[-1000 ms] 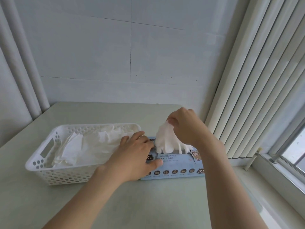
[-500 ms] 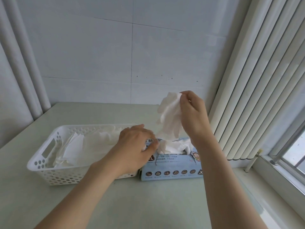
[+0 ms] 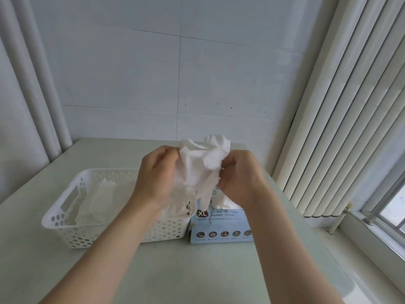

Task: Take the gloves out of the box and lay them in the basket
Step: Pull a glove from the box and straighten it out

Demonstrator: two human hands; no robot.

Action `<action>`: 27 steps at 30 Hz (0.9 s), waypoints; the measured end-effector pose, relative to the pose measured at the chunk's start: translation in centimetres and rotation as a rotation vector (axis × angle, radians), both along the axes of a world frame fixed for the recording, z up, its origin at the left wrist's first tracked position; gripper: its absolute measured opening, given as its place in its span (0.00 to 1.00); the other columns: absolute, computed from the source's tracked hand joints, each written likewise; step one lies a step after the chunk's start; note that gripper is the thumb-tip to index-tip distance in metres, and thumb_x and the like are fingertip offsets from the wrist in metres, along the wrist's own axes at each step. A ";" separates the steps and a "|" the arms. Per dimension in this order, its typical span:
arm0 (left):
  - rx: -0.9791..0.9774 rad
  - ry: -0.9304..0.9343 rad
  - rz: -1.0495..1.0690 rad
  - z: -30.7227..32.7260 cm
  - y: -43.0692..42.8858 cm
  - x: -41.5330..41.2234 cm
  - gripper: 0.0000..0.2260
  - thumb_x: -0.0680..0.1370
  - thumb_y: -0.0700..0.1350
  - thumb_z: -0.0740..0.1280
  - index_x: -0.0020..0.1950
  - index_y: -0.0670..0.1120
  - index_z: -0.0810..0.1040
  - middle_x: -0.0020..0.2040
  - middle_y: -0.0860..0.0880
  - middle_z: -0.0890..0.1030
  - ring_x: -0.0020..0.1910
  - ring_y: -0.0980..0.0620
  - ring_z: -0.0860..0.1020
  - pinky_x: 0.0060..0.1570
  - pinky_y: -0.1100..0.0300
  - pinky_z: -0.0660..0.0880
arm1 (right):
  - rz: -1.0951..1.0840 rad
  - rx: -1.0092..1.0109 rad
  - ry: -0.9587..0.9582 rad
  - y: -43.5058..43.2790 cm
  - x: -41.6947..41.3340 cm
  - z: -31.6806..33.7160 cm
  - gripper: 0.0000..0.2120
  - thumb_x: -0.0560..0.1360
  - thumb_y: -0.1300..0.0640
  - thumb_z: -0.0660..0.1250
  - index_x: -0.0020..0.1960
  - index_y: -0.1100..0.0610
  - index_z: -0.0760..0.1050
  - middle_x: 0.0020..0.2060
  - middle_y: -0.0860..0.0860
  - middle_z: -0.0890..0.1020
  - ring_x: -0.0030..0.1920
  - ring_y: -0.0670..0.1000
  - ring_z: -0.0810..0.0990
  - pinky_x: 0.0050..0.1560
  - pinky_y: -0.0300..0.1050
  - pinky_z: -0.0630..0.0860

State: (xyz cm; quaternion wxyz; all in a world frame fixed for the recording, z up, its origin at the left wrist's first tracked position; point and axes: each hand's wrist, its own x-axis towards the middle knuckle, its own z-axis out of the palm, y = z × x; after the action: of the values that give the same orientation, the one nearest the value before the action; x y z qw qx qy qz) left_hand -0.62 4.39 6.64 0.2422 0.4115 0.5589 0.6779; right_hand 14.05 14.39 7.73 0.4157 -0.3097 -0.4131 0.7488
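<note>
**Both hands on one glove, up over the box**

Nearest to us, both forearms come in from the bottom edge and angle up twd the middle, elbows cut off by the frame. Our left hand (image 3: 156,172) is curled w/ the back facing us, fingers pinched onto the left edge of a white glove (image 3: 197,165). Our right hand (image 3: 240,174) is closed the same way on the glove's right side, so it's bunched and stretched between the two, held in the air above the table (image 3: 197,270). Its fingers dangle down in front.

Just under the hands sits the blue glove box (image 3: 221,224), marked XL, w/ more white gloves poking out the top slot; our right wrist covers the box's right end. The small print on it is too blurry to read.

Touching the box's left side is the white basket (image 3: 65,216), w/ pale gloves already lying inside. Our left arm hides its right half, so can't tell how many.

Behind it all, plain wall (image 3: 131,73); vertical blinds (image 3: 339,117) on the right.
</note>
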 end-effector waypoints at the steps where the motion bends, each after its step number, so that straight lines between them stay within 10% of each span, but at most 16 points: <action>1: 0.006 -0.012 0.015 0.2 -0.1 -0.2 0.16 0.76 0.53 0.63 0.45 0.39 0.78 0.42 0.38 0.78 0.42 0.49 0.74 0.45 0.51 0.69 | 0.037 -0.027 -0.017 -0.1 0.1 -0.1 0.14 0.70 0.61 0.58 0.51 0.63 0.76 0.44 0.59 0.79 0.37 0.56 0.77 0.43 0.47 0.75; 6: -0.019 0.006 0.007 0.9 -0.3 -1.2 0.12 0.84 0.46 0.61 0.44 0.40 0.72 0.40 0.48 0.71 0.40 0.51 0.69 0.42 0.53 0.65 | 0.216 0.099 -0.265 -0.5 0.3 0.2 0.21 0.74 0.42 0.72 0.46 0.62 0.81 0.44 0.58 0.82 0.43 0.59 0.82 0.53 0.56 0.79; 10: -0.066 -0.048 -0.064 0.9 -0.4 -1.2 0.10 0.85 0.48 0.62 0.46 0.46 0.75 0.41 0.49 0.75 0.40 0.52 0.74 0.42 0.55 0.69 | 0.290 0.364 -0.377 -1.2 0.1 -0.2 0.27 0.68 0.47 0.82 0.63 0.56 0.82 0.55 0.58 0.87 0.57 0.62 0.86 0.66 0.67 0.79; 21: 0.022 0.037 0.096 -0.1 0.5 -1.7 0.13 0.84 0.55 0.66 0.51 0.47 0.81 0.29 0.60 0.73 0.30 0.59 0.71 0.32 0.68 0.71 | 0.025 0.437 -0.067 -1.6 0.1 0.4 0.17 0.75 0.64 0.76 0.62 0.52 0.83 0.50 0.60 0.84 0.48 0.58 0.84 0.51 0.55 0.80; 27: 0.056 0.138 0.218 -0.4 0.7 -2.4 0.11 0.86 0.53 0.62 0.51 0.47 0.77 0.42 0.53 0.77 0.35 0.64 0.73 0.38 0.70 0.70 | 0.018 0.405 -0.057 -1.3 0.2 0.5 0.10 0.70 0.61 0.74 0.51 0.54 0.81 0.39 0.55 0.79 0.38 0.53 0.78 0.39 0.47 0.74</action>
State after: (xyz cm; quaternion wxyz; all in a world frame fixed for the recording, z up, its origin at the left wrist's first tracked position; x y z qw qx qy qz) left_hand -3.03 5.06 6.24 0.1164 0.4005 0.5967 0.6855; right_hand 14.24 13.06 8.28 0.4508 -0.2372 -0.5696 0.6450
